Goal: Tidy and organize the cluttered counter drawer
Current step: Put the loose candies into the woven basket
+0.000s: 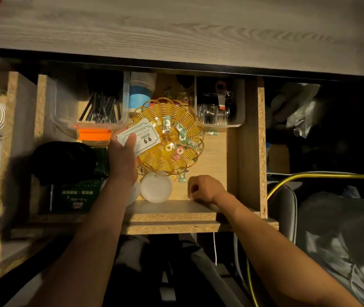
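The open wooden drawer lies under the counter. A yellow wire basket with several wrapped candies sits in its middle. My left hand pinches a stack of white coupon cards printed "9.9" over the basket's left rim. My right hand is curled at the drawer's front, fingers down on the drawer floor; what it holds, if anything, is hidden. A loose candy lies just left of it.
A clear bin of black straws sits at the back left, a bin of metal cutlery at the back right, stacked paper cups between. Orange piece, black lids, green box and white lid lie nearby.
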Tool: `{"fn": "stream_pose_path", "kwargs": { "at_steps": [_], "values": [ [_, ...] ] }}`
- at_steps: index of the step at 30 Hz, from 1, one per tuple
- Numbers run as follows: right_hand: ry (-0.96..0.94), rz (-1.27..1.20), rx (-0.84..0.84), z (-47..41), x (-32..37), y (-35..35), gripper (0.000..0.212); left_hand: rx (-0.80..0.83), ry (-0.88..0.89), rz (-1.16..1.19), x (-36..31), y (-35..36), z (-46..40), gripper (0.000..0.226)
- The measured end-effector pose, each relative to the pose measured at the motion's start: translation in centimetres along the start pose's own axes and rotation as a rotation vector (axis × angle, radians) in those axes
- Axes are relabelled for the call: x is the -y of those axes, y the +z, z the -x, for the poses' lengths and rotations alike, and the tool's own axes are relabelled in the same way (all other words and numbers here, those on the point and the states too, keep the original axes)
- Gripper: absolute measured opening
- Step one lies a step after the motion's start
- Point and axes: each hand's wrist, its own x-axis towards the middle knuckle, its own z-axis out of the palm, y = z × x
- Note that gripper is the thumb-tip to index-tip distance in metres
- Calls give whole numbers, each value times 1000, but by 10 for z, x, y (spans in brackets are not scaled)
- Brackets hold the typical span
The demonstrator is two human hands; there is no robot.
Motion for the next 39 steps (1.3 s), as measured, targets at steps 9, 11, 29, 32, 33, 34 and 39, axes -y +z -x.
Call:
{"fn": "stream_pose_path", "kwargs": {
  "at_steps": [9, 11, 29, 32, 33, 34, 39],
  "values": [
    [202, -1213, -552, 53, 12, -71, 11, -6, 63, -42, 3, -2, 4, 34],
    [220, -1317, -686, 51, 21, -92, 12, -14, 23, -4, 2, 0, 4, 35],
    [318, -1137, -800, 67, 12, -71, 31, 313, -187, -64, 29, 44, 21, 28],
    [372, -1035, -840, 65, 7, -66, 33, 334, -199, -142, 32, 47, 24, 28],
    [383, -989, -860, 64, 8, -67, 32, 336, -207, -165, 31, 46, 25, 27],
    [395, -945, -881, 63, 8, -67, 31, 339, -212, -186, 32, 44, 25, 25],
    [363, -941, -915, 61, 8, -72, 36, 341, -169, -214, 26, 25, 25, 11]
  ]
}}
